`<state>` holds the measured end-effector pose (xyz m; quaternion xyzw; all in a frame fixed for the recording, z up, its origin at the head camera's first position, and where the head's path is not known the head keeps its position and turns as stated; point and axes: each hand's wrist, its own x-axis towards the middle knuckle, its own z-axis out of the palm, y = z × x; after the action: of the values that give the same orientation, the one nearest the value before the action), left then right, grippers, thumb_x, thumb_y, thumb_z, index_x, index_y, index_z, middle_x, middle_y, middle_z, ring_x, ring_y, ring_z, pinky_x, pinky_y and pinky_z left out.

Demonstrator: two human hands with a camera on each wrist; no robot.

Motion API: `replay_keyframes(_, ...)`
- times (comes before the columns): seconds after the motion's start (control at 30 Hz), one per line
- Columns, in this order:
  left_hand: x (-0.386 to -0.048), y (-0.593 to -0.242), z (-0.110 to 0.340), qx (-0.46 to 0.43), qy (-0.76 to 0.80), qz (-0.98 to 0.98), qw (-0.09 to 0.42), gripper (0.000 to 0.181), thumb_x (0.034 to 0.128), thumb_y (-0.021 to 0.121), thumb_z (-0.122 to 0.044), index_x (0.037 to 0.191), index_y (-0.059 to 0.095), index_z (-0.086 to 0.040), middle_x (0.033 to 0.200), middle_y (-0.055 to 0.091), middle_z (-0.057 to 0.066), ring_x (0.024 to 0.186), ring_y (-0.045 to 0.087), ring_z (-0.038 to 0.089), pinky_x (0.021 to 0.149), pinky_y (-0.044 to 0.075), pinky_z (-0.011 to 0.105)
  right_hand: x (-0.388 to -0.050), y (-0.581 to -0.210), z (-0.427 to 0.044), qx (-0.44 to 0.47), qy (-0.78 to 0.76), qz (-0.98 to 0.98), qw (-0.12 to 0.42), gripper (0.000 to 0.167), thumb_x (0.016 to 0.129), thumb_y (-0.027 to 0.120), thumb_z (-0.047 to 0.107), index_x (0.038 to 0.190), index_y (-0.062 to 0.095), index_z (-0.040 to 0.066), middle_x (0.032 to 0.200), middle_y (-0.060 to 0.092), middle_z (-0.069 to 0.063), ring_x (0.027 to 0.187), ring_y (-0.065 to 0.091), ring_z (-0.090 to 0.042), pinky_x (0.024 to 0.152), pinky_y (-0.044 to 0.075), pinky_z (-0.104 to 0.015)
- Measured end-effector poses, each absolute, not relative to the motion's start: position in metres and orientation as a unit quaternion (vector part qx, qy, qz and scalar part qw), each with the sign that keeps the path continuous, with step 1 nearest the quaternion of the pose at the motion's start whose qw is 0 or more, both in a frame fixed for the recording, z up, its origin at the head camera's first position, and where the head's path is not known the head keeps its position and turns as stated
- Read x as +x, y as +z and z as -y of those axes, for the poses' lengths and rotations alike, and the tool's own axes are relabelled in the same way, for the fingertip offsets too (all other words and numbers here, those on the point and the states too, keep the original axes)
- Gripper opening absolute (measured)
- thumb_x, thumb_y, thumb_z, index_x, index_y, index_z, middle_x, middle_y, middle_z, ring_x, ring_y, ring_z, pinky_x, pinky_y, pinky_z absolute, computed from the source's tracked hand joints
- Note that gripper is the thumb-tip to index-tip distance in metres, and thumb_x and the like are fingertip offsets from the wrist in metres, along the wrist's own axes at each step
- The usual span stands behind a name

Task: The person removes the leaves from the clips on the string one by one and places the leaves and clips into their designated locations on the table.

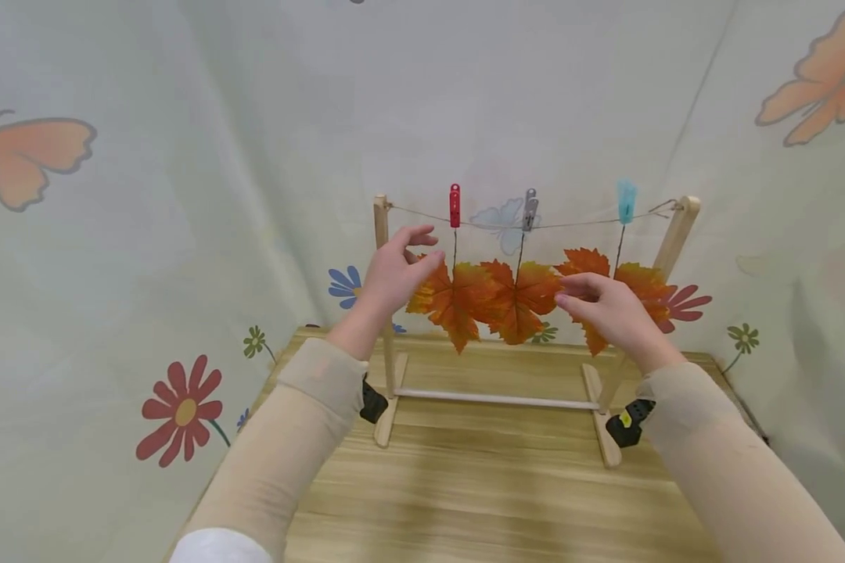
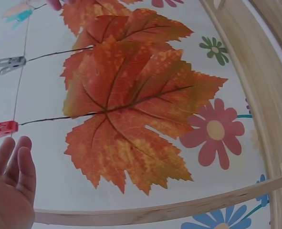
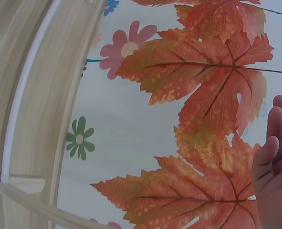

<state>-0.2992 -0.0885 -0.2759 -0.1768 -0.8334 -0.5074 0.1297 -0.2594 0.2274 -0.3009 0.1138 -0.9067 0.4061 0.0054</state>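
Three orange maple leaves hang by their stems from a string: the left leaf (image 1: 458,301) under a red clip (image 1: 454,206), the middle leaf (image 1: 517,305) under a grey clip (image 1: 530,209), the right leaf (image 1: 587,270) under a light blue clip (image 1: 627,202). Beside the left leaf is my left hand (image 1: 394,270), empty, its fingers relaxed; in the left wrist view this hand (image 2: 9,191) lies near the red clip (image 2: 3,128). My right hand (image 1: 616,313) hovers before the right leaf with loosely bent fingers. The right wrist view shows that hand (image 3: 276,176) holding nothing; contact with a leaf is unclear.
A wooden frame with a left post (image 1: 382,227) and a right post (image 1: 676,234) carries the string. Its white bottom bar (image 1: 496,399) runs above the wooden table (image 1: 493,485). Behind hangs a patterned cloth (image 1: 289,117).
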Motion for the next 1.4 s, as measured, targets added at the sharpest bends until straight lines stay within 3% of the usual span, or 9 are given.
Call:
replay_keyframes(0.4, -0.304, -0.266, 0.086, -0.173, -0.501, 0.837, 0.135, 0.044, 0.0909, 0.062, -0.03, 0.132, 0.051, -0.021, 0.121, 0.059, -0.004, 0.081, 0.053, 0.017, 0.065, 0.047, 0.031, -0.265, -0.3, -0.219, 0.112, 0.424, 0.899, 0.015, 0.062, 0.09, 0.056, 0.049, 0.137, 0.046, 0.01, 0.124, 0.056, -0.011, 0.1, 0.056, -0.028, 0.087, 0.046, -0.046)
replay_keyframes(0.77, -0.31, -0.259, 0.084, -0.179, -0.507, 0.833, 0.133, 0.046, 0.0916, 0.06, -0.033, 0.135, 0.049, -0.022, 0.125, 0.056, -0.004, 0.082, 0.052, 0.015, 0.065, 0.046, 0.031, -0.271, -0.298, -0.204, 0.11, 0.44, 0.891, 0.018, 0.057, 0.089, 0.057, 0.048, 0.134, 0.05, 0.014, 0.122, 0.057, -0.008, 0.101, 0.053, -0.024, 0.074, 0.047, -0.037)
replay_keyframes(1.03, -0.31, -0.255, 0.083, -0.18, -0.51, 0.831, 0.128, 0.047, 0.0913, 0.06, -0.036, 0.135, 0.048, -0.024, 0.124, 0.056, -0.009, 0.084, 0.052, 0.014, 0.068, 0.047, 0.031, -0.272, -0.291, -0.194, 0.121, 0.455, 0.882, 0.005, 0.056, 0.091, 0.057, 0.042, 0.136, 0.048, 0.01, 0.126, 0.054, -0.011, 0.11, 0.051, -0.027, 0.092, 0.042, -0.046)
replay_keyframes(1.4, -0.31, -0.248, 0.079, -0.177, -0.501, 0.836, 0.133, 0.047, 0.0914, 0.061, -0.034, 0.135, 0.049, -0.022, 0.125, 0.056, -0.007, 0.083, 0.052, 0.016, 0.067, 0.048, 0.03, -0.279, -0.283, -0.172, 0.13, 0.469, 0.873, 0.023, 0.047, 0.091, 0.06, 0.035, 0.132, 0.052, 0.013, 0.124, 0.057, -0.008, 0.109, 0.052, -0.024, 0.094, 0.042, -0.044)
